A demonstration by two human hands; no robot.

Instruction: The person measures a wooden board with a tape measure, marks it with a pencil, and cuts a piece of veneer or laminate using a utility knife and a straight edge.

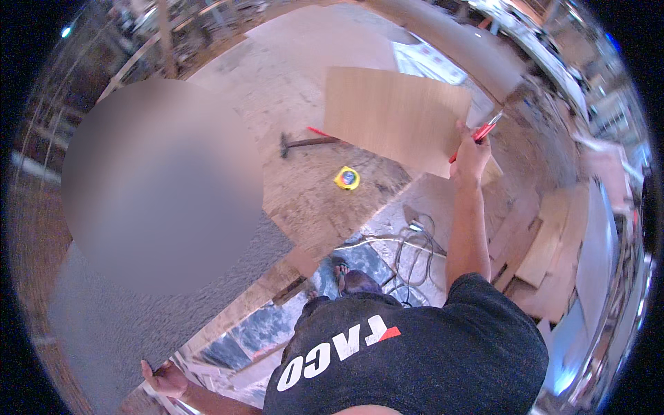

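My right hand (473,153) is raised over the table's right side, closed round a red-handled cutter knife (486,129) whose metal tip points up and right. Right beside those fingers is the edge of a thin light-brown wood sheet (391,114); whether they also grip it, I cannot tell. At the lower left, my left hand (167,380) is at the edge of a dark grey sheet (228,283), its fingers apart. A yellow tape measure (347,178) and a hammer (304,143) lie on the wooden table (290,190). A large blurred circle hides much of the left side.
Below the table edge, a looped cable (415,259) lies on the floor. Wood strips and panels (546,242) are stacked at the right. A thin red item (319,133) lies against the hammer. Timber framing (166,41) stands at the far left.
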